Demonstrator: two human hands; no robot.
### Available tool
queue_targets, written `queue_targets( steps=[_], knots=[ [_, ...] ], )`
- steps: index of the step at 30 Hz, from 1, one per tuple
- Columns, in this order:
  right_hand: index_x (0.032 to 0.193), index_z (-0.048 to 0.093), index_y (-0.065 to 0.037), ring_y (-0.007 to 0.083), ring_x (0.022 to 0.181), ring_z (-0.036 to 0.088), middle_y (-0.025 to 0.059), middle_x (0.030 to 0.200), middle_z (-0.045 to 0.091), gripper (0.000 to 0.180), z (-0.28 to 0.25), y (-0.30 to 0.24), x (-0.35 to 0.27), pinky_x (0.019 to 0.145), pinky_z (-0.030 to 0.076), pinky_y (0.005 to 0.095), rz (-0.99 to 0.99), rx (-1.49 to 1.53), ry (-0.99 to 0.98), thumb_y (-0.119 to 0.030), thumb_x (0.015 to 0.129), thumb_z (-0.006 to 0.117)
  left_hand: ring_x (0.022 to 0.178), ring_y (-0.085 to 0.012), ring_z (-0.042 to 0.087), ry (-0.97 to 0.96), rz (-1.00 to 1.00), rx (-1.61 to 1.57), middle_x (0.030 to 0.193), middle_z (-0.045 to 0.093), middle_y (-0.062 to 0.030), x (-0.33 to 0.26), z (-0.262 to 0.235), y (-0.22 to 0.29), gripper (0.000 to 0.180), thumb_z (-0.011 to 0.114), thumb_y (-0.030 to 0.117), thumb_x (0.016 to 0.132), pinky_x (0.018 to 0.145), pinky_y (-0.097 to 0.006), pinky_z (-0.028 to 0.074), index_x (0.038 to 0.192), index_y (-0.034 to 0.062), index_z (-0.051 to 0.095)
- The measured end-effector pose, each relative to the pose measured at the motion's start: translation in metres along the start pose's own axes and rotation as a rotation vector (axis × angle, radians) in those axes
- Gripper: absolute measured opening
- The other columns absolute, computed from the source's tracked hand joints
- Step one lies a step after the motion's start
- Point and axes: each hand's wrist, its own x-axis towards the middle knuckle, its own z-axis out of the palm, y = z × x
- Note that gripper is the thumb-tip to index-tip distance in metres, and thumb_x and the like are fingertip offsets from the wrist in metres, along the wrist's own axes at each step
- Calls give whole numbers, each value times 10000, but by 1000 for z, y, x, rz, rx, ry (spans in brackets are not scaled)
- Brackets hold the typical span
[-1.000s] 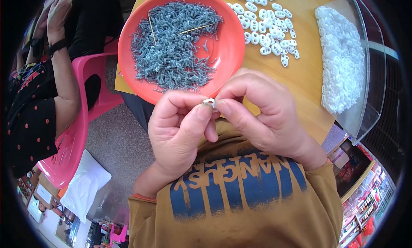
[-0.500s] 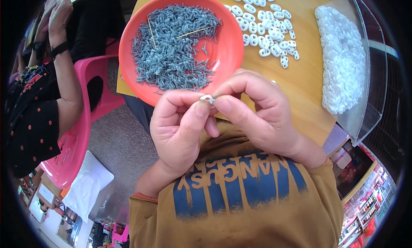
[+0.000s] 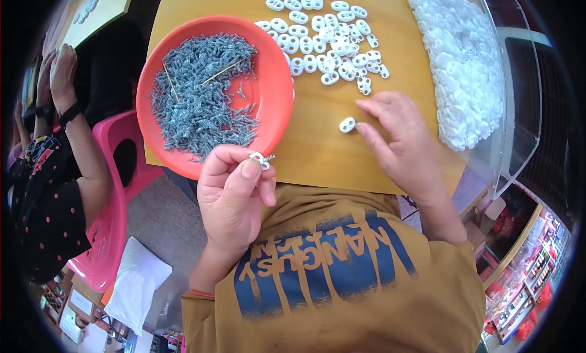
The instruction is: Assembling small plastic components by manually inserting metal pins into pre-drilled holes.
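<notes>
My left hand (image 3: pixel 235 197) pinches a small white plastic piece with a metal spring (image 3: pixel 260 160) between thumb and forefinger, just below the rim of the orange bowl (image 3: pixel 278 93). The bowl holds a heap of small grey metal springs (image 3: pixel 198 100). My right hand (image 3: pixel 400 142) rests on the yellow wooden table (image 3: pixel 317 145), its fingers apart around a single white two-holed plastic piece (image 3: pixel 347 125) without gripping it. More white pieces (image 3: pixel 326 36) lie scattered beyond it.
A large pile of white plastic pieces (image 3: pixel 464 66) lies at the right, beside a clear curved guard (image 3: pixel 519 109). Another person in a black dotted top (image 3: pixel 46 194) sits on a pink chair (image 3: pixel 119 188) at the left. A white bag (image 3: pixel 137 286) lies on the floor.
My hands have parted. The right hand left the piece held by the left and moved out onto the table to a loose white piece. The left hand still holds its piece.
</notes>
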Motion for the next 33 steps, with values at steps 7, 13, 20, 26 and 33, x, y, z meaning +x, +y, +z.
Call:
queue_targets(
  steps=[7,13,20,26,33],
  knots=[
    [927,601,-54,223,747,509,64,826,521,279,5,16,-3,664,395,339,-189,-113,-53,-48,653,655,509,-113,509,-36,-49,20,776,598,-98,2,13,-3,96,541,76,834,506,-214,411,886,7,498],
    [895,610,-54,206,736,505,53,816,518,266,8,8,-1,647,393,337,-157,-59,28,-46,634,659,512,-111,508,-39,-50,19,783,598,-96,0,18,-3,93,537,74,836,502,-208,404,889,7,500],
    [897,584,-42,226,724,518,72,785,528,249,17,6,-2,640,404,345,-275,-108,-25,-21,659,654,520,-108,508,-71,-48,21,784,593,-95,-5,19,0,91,532,72,838,494,-206,407,885,4,495],
    [755,521,-35,253,699,527,84,779,538,159,24,3,0,617,412,321,-267,-49,28,9,660,641,524,-105,508,-77,-31,19,780,590,-92,-8,20,4,97,535,75,834,489,-201,408,882,2,492],
    [843,522,-19,168,729,546,73,819,549,114,23,-28,-2,640,434,268,120,672,-32,-19,757,598,525,-102,513,-94,-34,31,773,589,-94,-11,21,9,101,540,79,834,479,-194,412,882,3,494]
  ],
)
